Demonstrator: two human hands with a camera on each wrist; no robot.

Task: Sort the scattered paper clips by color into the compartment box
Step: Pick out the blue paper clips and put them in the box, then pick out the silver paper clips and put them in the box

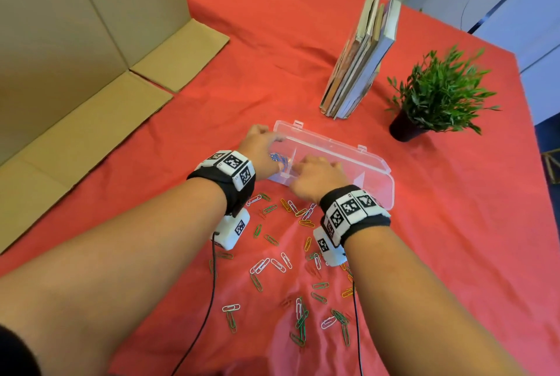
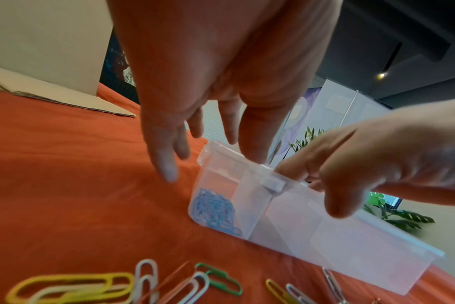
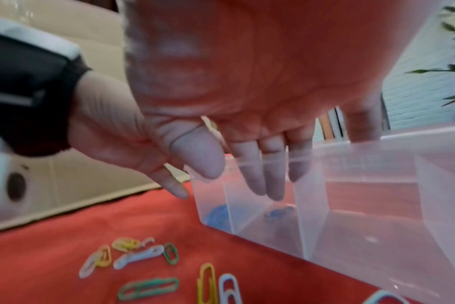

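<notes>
A clear compartment box lies open on the red cloth, its lid folded back. Blue clips fill its leftmost compartment. My left hand hovers over the box's left end with straight fingers, one touching the rim. My right hand reaches into the neighbouring compartment: its straight fingers show through the clear wall while the thumb stays outside the front rim. I cannot tell whether it holds a clip. Several green, white, yellow and red clips lie scattered in front of the box.
A row of upright books and a potted plant stand behind the box. A flattened cardboard box covers the left side. Black cables trail from both wrist cameras across the clips.
</notes>
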